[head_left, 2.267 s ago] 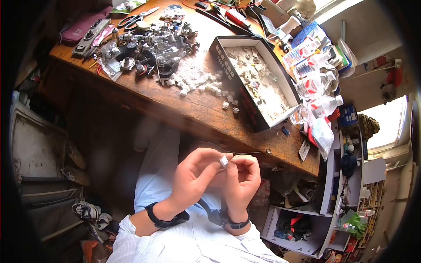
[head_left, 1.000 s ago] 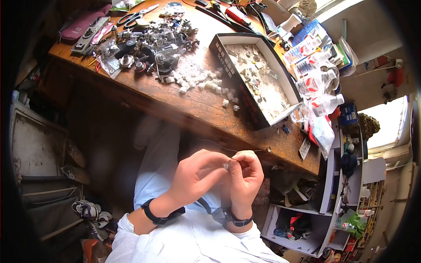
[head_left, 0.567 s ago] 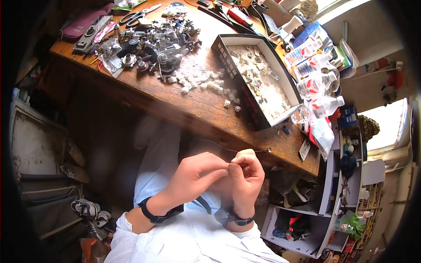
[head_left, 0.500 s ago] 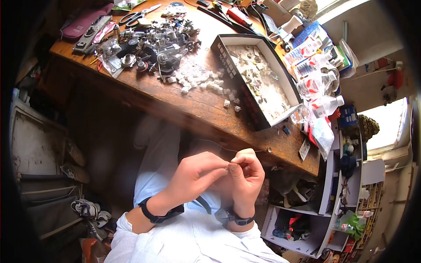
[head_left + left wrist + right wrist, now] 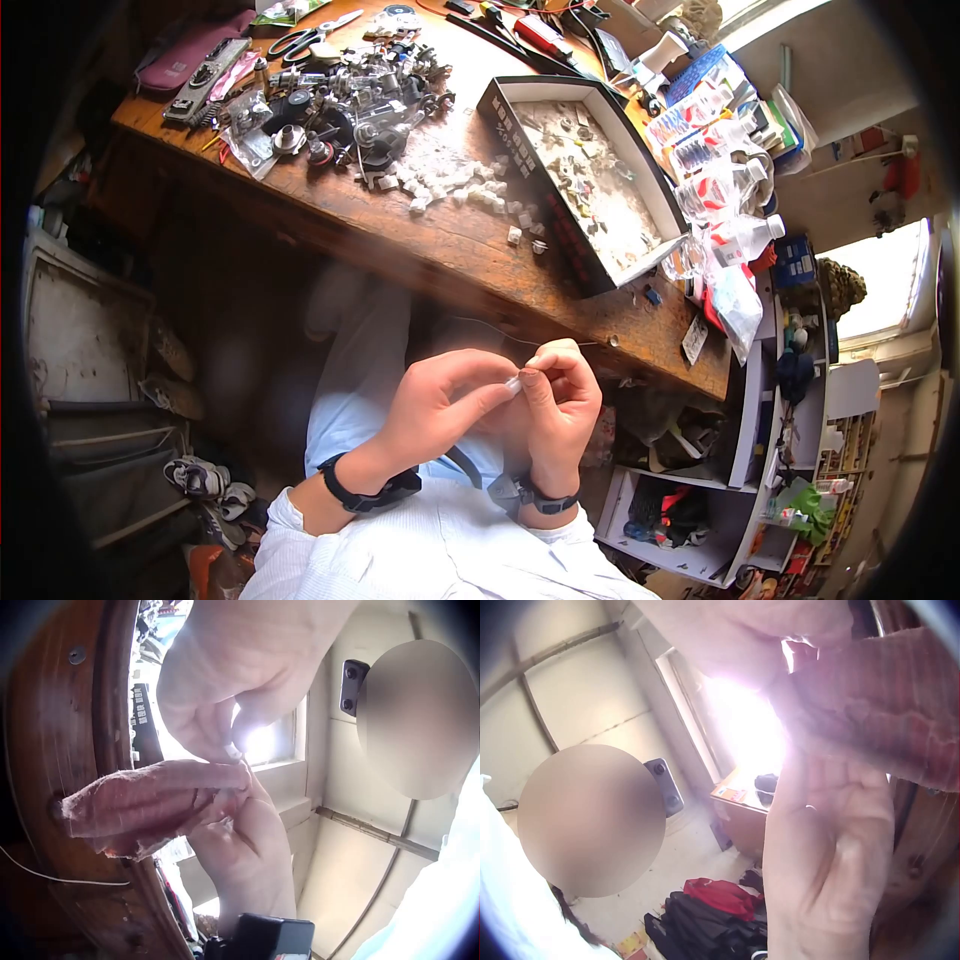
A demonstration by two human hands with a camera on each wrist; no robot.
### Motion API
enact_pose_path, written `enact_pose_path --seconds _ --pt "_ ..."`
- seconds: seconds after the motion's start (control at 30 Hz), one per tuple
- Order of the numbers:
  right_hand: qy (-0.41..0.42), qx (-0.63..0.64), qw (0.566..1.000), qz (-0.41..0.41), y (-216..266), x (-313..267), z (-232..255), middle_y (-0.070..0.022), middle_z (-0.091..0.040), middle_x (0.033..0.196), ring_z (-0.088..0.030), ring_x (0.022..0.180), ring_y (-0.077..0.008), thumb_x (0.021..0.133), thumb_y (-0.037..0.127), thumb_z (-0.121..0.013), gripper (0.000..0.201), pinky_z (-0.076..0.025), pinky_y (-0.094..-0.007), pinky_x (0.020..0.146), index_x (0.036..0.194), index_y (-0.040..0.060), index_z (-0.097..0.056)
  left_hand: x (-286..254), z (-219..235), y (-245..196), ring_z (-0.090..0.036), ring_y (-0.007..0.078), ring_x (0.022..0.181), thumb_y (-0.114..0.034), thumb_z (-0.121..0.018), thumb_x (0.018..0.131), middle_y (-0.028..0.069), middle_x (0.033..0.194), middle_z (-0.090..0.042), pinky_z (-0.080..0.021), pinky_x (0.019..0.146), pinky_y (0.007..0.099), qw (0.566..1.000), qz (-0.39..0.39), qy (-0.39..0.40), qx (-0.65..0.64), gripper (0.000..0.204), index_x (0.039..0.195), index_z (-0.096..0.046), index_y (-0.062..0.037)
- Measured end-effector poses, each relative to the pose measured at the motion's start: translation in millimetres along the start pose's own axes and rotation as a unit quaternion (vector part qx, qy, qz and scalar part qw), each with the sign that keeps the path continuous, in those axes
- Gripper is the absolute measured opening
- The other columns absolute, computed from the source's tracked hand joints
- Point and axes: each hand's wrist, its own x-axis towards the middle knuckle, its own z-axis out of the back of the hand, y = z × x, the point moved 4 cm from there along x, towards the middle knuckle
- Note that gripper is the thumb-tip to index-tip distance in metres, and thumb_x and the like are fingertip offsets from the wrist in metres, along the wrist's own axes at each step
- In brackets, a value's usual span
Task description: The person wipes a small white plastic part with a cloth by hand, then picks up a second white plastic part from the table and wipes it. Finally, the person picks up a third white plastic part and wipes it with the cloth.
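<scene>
In the head view my left hand [image 5: 430,405] pinches a small white plastic piece [image 5: 514,384] between thumb and index finger, above the lap. Meeting it from the other side, my right hand [image 5: 558,405] has its thumb and index fingertips at the far end of the same piece, its other fingers curled. Much of the piece is hidden by the fingers. From below, the left wrist view gives a glimpse of the white piece [image 5: 233,753] between the fingertips. A reddish, wrinkled, uneven-edged shape [image 5: 150,802] overlaps the hands in both wrist views.
The wooden desk [image 5: 330,215] holds a heap of bulb-like parts [image 5: 370,110], a pile of similar white pieces [image 5: 455,180] and a black-sided box [image 5: 510,140] of small bits. Plastic bottles [image 5: 715,195] line the right side. A thin wire [image 5: 480,322] hangs near the desk edge.
The white piece, plainly visible at first between the fingertips, became covered by the fingers and now shows again, slightly lower. Both hands stayed together above the lap, shifting only a little.
</scene>
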Motion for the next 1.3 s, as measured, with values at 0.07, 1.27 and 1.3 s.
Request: enact_pose_path --seconds 0.07,1.27,1.3 --pt "0.004 -0.009 1.000 0.015 1.1 -0.7 0.6 -0.0032 -0.054 0.092 -0.055 0.072 -0.0068 0.088 -0.001 -0.068 0.008 -0.043 -0.0183 0.063 0.093 -0.0008 -0.061 1.4 2.3 -4.8 -0.066 0.0150 0.082 0.002 -0.068 0.085 0.0087 0.094 -0.067 -0.054 0.073 0.0274 1.000 0.019 0.007 0.009 0.016 0.101 -0.066 0.0041" --pt "-0.055 0.026 0.998 0.024 2.6 -7.8 19.8 -0.0045 -0.053 0.092 -0.060 0.063 -0.0082 0.090 -0.003 -0.065 0.007 -0.048 -0.0206 0.056 0.091 -0.0014 -0.059 117.2 62.9 -19.6 -0.048 0.0301 0.101 -0.008 -0.076 0.075 0.0088 0.106 -0.053 -0.042 0.089 0.0419 0.763 -0.226 -0.207 0.570 0.037 0.110 -0.068 -0.0125" --pt "-0.056 0.048 0.997 0.003 3.2 -8.1 19.4 -0.0045 -0.052 0.092 -0.060 0.063 -0.0081 0.090 -0.003 -0.065 0.007 -0.048 -0.0205 0.056 0.091 -0.0014 -0.059 121.7 57.6 -17.7 -0.048 0.0301 0.102 -0.009 -0.076 0.075 0.0088 0.107 -0.053 -0.042 0.091 0.0415 0.755 -0.236 -0.184 0.584 0.036 0.111 -0.068 -0.0128"
